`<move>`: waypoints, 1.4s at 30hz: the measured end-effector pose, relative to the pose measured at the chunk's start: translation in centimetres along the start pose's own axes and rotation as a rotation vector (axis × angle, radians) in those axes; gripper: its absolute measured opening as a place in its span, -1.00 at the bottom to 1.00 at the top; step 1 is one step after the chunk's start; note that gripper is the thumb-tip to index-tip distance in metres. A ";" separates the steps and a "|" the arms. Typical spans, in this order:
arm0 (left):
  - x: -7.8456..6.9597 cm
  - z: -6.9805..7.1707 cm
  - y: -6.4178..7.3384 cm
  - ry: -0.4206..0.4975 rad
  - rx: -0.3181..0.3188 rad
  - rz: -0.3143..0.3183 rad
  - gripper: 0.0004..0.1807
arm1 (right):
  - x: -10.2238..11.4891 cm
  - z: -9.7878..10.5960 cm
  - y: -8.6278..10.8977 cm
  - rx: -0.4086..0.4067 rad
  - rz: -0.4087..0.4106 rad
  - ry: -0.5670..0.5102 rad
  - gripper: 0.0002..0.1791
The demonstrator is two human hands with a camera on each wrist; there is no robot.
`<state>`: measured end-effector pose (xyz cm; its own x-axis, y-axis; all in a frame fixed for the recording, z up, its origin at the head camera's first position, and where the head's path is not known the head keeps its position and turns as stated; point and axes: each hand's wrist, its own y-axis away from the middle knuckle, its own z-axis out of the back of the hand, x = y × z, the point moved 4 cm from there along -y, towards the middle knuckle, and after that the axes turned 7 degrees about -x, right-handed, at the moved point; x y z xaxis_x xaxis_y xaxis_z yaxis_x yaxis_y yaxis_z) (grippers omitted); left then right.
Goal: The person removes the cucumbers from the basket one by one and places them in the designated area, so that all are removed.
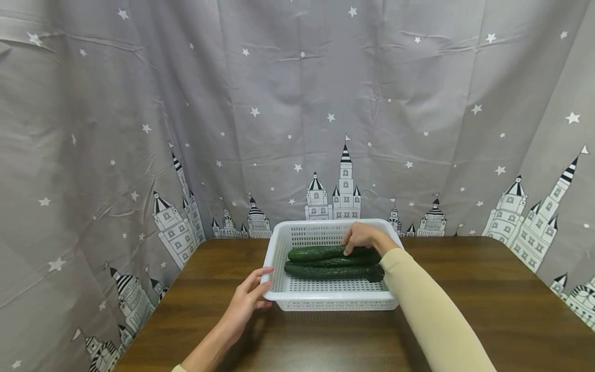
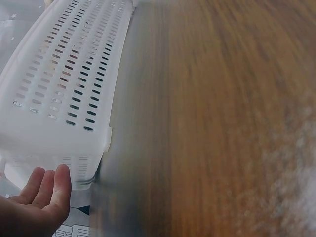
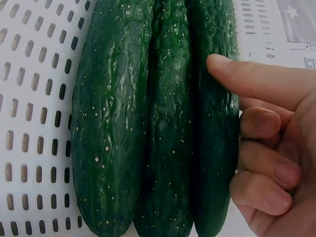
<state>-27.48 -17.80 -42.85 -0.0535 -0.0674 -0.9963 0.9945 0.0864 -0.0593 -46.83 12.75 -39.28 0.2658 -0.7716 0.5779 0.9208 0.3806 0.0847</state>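
Three dark green cucumbers lie side by side in a white plastic basket (image 1: pixel 337 296), mid-table in the head view. My right hand (image 1: pixel 361 236) reaches in from above and grips the rear cucumber (image 3: pixel 217 148). Its thumb rests on the top of that cucumber, and the other fingers curl against the far side. The middle cucumber (image 3: pixel 168 123) and the front cucumber (image 3: pixel 112 123) lie untouched beside it. At the basket's front left corner, my left hand (image 1: pixel 248 294) holds the rim, some fingers over it and another below.
A brown wood-grain table (image 1: pixel 465 299) carries the basket. Right behind it hangs a grey curtain (image 1: pixel 288 103) printed with stars and castles. The basket's slotted wall (image 2: pixel 74 64) stands up from the tabletop in the left wrist view.
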 end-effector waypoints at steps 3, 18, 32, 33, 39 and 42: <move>0.0 -0.1 0.2 0.000 -0.001 -0.002 -0.58 | 0.0 -0.2 0.1 -0.006 0.022 0.017 -0.61; 0.4 0.0 0.1 0.002 0.001 0.003 -0.60 | 0.8 -0.3 0.5 -0.070 0.118 0.040 -0.67; 0.3 0.1 0.0 -0.012 -0.002 0.002 -0.59 | -0.8 -0.8 0.7 -0.062 0.058 -0.115 -0.62; 0.3 0.1 0.0 -0.013 0.000 0.001 -0.59 | -0.8 -0.7 0.7 -0.065 0.055 -0.111 -0.62; 0.2 0.1 -0.2 -0.013 0.000 0.003 -0.60 | -1.1 -0.2 1.2 -0.034 0.024 -0.167 -0.60; 0.1 0.1 -0.1 -0.013 -0.004 -0.007 -0.59 | -1.4 -0.2 1.5 0.002 -0.003 -0.235 -0.60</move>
<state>-27.53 -17.86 -42.95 -0.0592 -0.0809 -0.9950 0.9937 0.0903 -0.0665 -45.79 14.34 -40.12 0.1892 -0.6327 0.7509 0.9208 0.3800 0.0882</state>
